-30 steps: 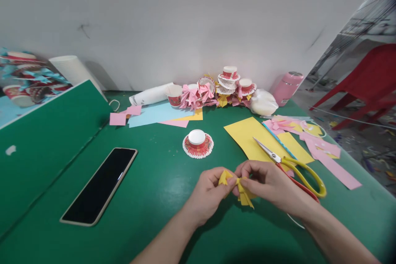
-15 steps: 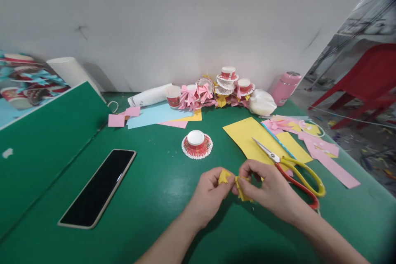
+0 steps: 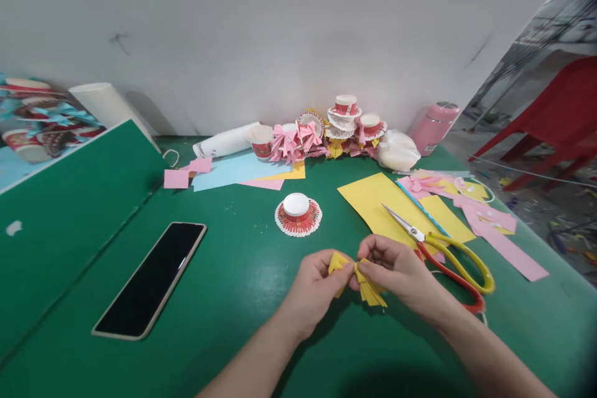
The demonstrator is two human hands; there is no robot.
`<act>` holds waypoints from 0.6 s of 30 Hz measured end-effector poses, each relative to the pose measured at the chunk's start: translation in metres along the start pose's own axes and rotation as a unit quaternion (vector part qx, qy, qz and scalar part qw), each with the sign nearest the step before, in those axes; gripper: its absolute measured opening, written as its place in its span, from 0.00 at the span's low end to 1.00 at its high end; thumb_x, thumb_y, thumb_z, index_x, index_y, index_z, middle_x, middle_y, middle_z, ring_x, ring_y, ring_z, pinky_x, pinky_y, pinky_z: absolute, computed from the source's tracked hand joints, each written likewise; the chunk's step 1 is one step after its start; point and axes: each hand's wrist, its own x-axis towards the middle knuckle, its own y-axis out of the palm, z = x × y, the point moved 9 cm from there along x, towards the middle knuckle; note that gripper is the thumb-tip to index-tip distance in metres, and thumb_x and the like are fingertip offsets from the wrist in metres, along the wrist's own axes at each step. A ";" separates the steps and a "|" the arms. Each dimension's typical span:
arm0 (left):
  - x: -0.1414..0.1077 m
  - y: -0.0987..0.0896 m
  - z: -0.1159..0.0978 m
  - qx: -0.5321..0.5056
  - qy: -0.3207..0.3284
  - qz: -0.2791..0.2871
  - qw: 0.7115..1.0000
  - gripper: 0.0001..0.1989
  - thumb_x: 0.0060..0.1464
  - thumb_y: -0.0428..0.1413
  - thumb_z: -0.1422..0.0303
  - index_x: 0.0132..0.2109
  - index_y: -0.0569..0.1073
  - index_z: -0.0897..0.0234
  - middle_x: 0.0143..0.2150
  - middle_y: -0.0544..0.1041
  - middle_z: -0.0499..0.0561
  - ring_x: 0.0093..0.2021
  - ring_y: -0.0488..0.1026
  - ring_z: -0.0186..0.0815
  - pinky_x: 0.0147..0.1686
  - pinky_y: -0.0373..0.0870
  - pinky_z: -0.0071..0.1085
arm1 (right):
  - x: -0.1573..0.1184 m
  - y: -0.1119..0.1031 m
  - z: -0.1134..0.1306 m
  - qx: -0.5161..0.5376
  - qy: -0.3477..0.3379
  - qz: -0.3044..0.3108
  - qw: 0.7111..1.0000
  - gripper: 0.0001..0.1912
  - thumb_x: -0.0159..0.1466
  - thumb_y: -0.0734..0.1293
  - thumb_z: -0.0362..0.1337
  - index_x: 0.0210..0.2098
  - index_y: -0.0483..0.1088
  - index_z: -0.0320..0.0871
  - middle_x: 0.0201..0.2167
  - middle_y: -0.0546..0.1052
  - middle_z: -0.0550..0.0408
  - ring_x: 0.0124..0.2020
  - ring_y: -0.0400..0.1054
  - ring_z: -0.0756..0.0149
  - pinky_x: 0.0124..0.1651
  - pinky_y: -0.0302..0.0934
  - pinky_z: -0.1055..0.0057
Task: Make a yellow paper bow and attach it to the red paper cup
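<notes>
Pleated yel. paper (image 3: 370, 291), pinched, L hand (image 3: 311, 289), R hand (image 3: 403, 277)

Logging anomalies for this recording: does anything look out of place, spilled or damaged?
Mainly the floor at far right: small coloured bits lie scattered there like litter. On the table, pink paper scraps overlap untidily. No spill or clear damage shows.

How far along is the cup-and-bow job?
Looks done: the pink-bowed cups at the back. In hand: a yellow paper bow, pinched by the left hand and right hand. Probably left: finishing it and fitting it to the flared cup, which shows no bow.
</notes>
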 end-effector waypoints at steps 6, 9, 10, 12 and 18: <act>0.001 -0.003 -0.001 -0.048 -0.003 -0.033 0.998 0.12 0.46 0.57 0.62 0.24 0.70 0.67 0.21 0.69 0.46 0.25 0.64 0.29 0.29 0.58 0.26 | -0.002 -0.004 -0.003 0.018 0.000 -0.023 1.000 0.13 0.55 0.67 0.43 0.31 0.62 0.42 0.22 0.73 0.57 0.26 0.66 0.70 0.27 0.56 0.74; 0.000 -0.004 -0.001 -0.038 -0.005 -0.041 0.998 0.12 0.46 0.58 0.62 0.24 0.70 0.67 0.21 0.70 0.47 0.25 0.63 0.29 0.28 0.58 0.26 | -0.004 -0.006 -0.004 0.012 -0.014 -0.020 1.000 0.12 0.56 0.67 0.43 0.33 0.64 0.41 0.23 0.74 0.56 0.27 0.66 0.69 0.28 0.57 0.73; 0.000 -0.005 -0.001 -0.034 -0.005 -0.043 0.998 0.12 0.46 0.57 0.62 0.25 0.70 0.67 0.21 0.70 0.47 0.24 0.63 0.28 0.28 0.58 0.26 | -0.004 -0.007 -0.003 0.006 -0.020 -0.021 1.000 0.12 0.56 0.67 0.43 0.33 0.64 0.41 0.24 0.73 0.56 0.27 0.66 0.70 0.28 0.57 0.73; 0.000 -0.005 -0.001 -0.029 -0.003 -0.046 0.999 0.12 0.46 0.57 0.62 0.25 0.70 0.67 0.21 0.70 0.46 0.24 0.63 0.28 0.28 0.58 0.26 | -0.005 -0.009 -0.002 -0.012 -0.031 -0.027 0.999 0.11 0.56 0.67 0.43 0.32 0.64 0.41 0.23 0.72 0.57 0.25 0.64 0.71 0.27 0.56 0.74; 0.000 -0.001 -0.004 -0.035 0.000 -0.030 0.999 0.12 0.47 0.57 0.63 0.24 0.71 0.68 0.22 0.70 0.47 0.25 0.64 0.29 0.29 0.58 0.26 | -0.006 -0.009 0.001 -0.061 -0.034 -0.015 0.997 0.11 0.58 0.65 0.43 0.29 0.64 0.42 0.23 0.73 0.57 0.24 0.62 0.72 0.26 0.55 0.75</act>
